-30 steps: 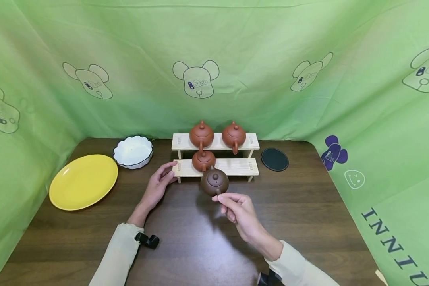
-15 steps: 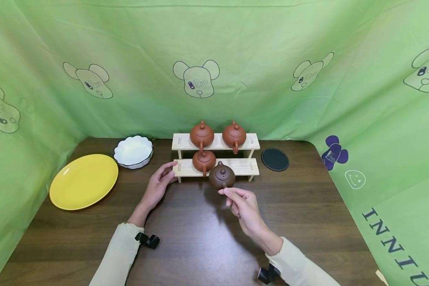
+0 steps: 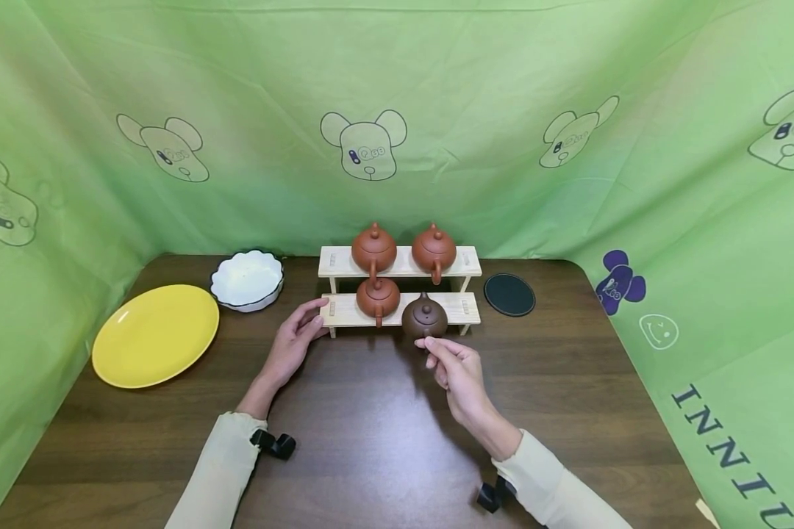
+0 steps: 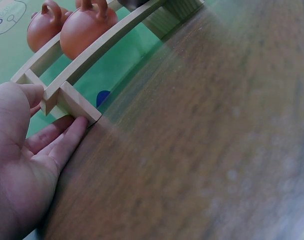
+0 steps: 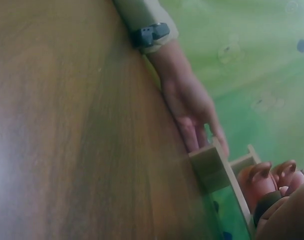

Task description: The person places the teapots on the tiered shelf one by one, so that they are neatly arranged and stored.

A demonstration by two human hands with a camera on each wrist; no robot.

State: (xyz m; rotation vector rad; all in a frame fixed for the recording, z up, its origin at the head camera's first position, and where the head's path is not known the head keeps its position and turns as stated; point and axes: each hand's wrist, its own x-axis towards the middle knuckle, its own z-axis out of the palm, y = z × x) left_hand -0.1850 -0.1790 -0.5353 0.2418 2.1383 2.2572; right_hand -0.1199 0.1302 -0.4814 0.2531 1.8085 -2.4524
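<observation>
My right hand (image 3: 459, 375) pinches the handle of a dark brown teapot (image 3: 425, 314) at the front of the lower tier of a two-tier wooden stand (image 3: 462, 305). Whether the pot's base touches the board, I cannot tell. On that tier's left part sits a reddish-brown teapot (image 3: 378, 295). The upper tier bears two more, a left teapot (image 3: 373, 250) and a right teapot (image 3: 433, 250). Thumb and fingers of my left hand (image 3: 290, 345) hold the lower tier's left end; in the left wrist view, fingertips (image 4: 81, 122) touch its leg (image 4: 79, 102).
Left of the stand are a white scalloped bowl (image 3: 246, 279) and a yellow oval plate (image 3: 155, 336). A round black coaster (image 3: 509, 294) lies at its right. Green printed cloth (image 3: 370, 66) hangs behind and beside the brown wooden table (image 3: 351, 455).
My right hand has carried the dark teapot to the right and away from me, from before the stand to the lower tier, right of the reddish pot. The left hand stays put.
</observation>
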